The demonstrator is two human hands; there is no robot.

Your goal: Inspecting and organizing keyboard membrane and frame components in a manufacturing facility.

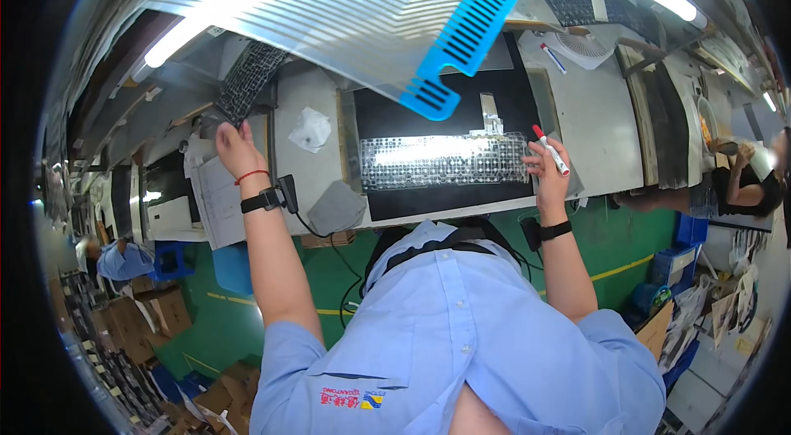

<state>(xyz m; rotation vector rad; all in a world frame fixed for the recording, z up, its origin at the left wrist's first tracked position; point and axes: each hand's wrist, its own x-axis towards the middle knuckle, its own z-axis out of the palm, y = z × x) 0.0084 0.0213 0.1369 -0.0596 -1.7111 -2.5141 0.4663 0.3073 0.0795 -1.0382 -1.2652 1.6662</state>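
Observation:
At the left, my left hand (241, 153) pinches the lower end of a dark patterned sheet (251, 77), which slants up and away from my fingers. My right hand (550, 175) holds a white marker with a red end (557, 158) between thumb and fingers. Those fingers are by the right edge of a clear, shiny sheet with rows of small dark marks (445, 161). This sheet lies flat on a black mat (437, 201) in front of me. A silvery tape-like strip (489, 115) sticks up from its far edge.
Overhead hang a blue comb-shaped piece (474, 35) and a translucent striped panel (329, 15). Crumpled white plastic (311, 129) and a grey piece (336, 206) lie left of the mat. Another marker (553, 58) lies far right. Other people (746, 180) are at both sides.

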